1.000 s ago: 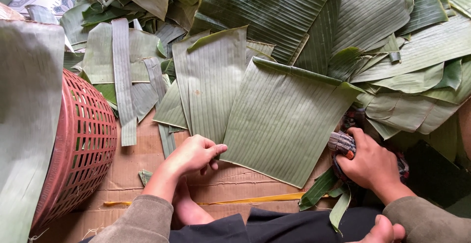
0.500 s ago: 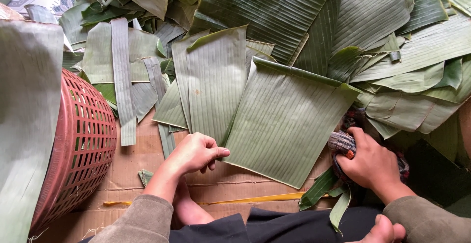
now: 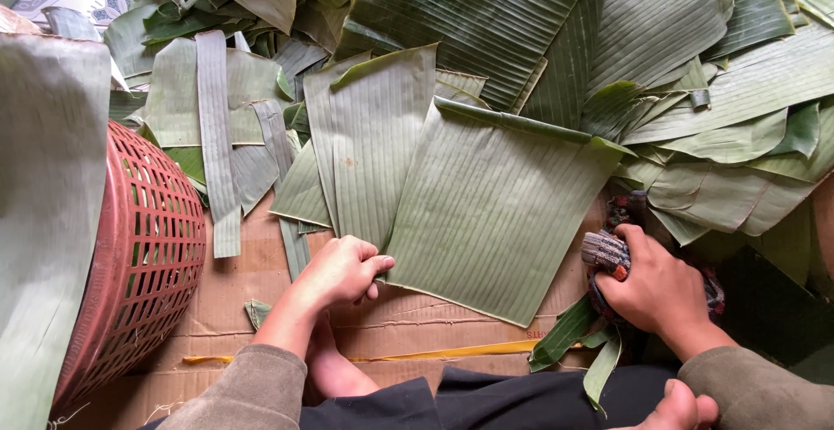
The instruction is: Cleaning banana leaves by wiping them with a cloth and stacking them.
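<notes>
1. Bare cardboard (image 3: 252,282) is left open near the left hand (image 3: 340,272), between the red basket (image 3: 143,256) and the large leaf (image 3: 499,213).
2. The left side is blocked by the basket.
3. The far side is covered by piled leaves (image 3: 539,39).
4. Cardboard is crowded by leaf scraps (image 3: 582,343) near the right hand (image 3: 656,287).

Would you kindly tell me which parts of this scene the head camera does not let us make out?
- Red plastic mesh basket: its inside and top are hidden by a pale leaf draped over it.
- Multicoloured woven cloth: mostly covered by the right hand, so its shape is unclear.
- Left hand: fingertips curl over the edge of the large squarish banana leaf; the grip is unclear.
- Brown cardboard sheet: far part buried under leaves.
</notes>
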